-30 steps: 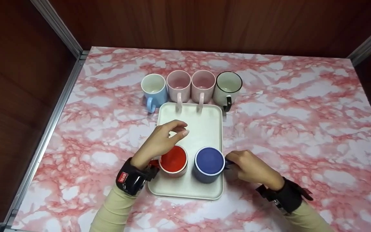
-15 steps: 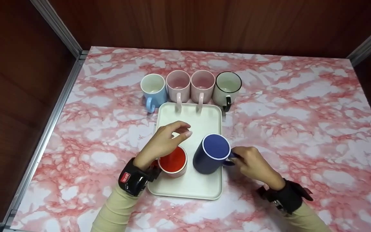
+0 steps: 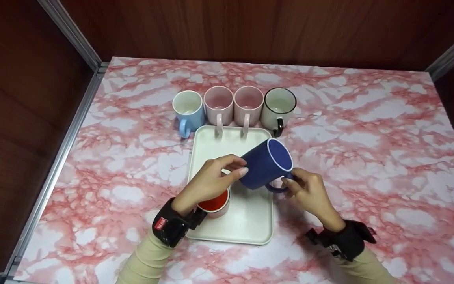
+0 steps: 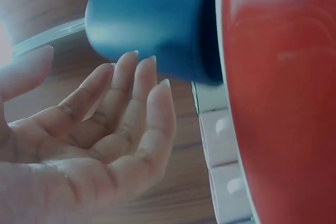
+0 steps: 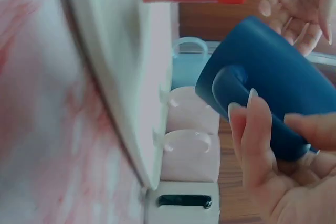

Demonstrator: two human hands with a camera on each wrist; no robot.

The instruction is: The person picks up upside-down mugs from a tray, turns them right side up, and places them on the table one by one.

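Observation:
A dark blue mug (image 3: 260,165) hangs tilted above the tray (image 3: 246,225), its mouth turned to the upper right. My right hand (image 3: 309,193) grips its handle, with fingers curled round it in the right wrist view. Beside the mug's base is my left hand (image 3: 213,179), fingers loosely bent, palm facing the mug (image 4: 149,22); whether the fingertips touch it I cannot tell for sure. Under the left hand, a red-lined mug (image 3: 216,205) stands on the tray, partly hidden by that hand and wrist.
Behind the tray, a row of upright mugs stands: a light blue mug (image 3: 189,112), two pink mugs (image 3: 219,106) and a white mug with a black rim and handle (image 3: 279,106). Their handles face me. Wooden panels (image 3: 250,31) close off the marbled table (image 3: 369,157) at back and sides.
The blue mug has risen off the tray in my right hand, moved away from me and tipped over. My left hand has shifted slightly right, towards the mug's base.

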